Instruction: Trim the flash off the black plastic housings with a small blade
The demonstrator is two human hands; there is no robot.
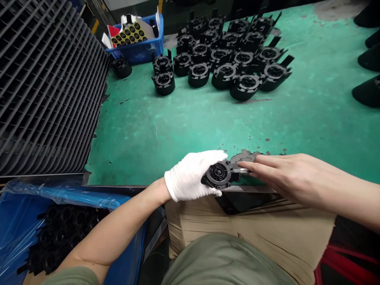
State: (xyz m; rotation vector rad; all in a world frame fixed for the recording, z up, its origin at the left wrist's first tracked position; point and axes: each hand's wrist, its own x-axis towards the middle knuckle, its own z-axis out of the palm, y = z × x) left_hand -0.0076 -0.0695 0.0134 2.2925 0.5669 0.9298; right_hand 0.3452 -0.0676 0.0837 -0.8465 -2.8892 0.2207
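My left hand [191, 176], in a white glove, is wrapped round a black round plastic part [219, 174] at the table's front edge. The part's ringed face is turned up toward me, and a flat tab on it points right. Bare, my right hand [285, 174] comes in from the right with its fingers pressed together beside that tab. A short bit of a slim silvery metal tool [244, 170] shows under the fingertips. The rest of the tool is hidden by the hand, so its kind is unclear.
Several similar black parts [227, 73] stand grouped at the back of the green table [178, 130]. A blue bin [148, 49] holds sticker sheets. Black grilles [44, 87] are stacked left. Below left, a plastic-lined blue crate [127, 245] contains more black parts. Dark cones [368, 93] line the right.
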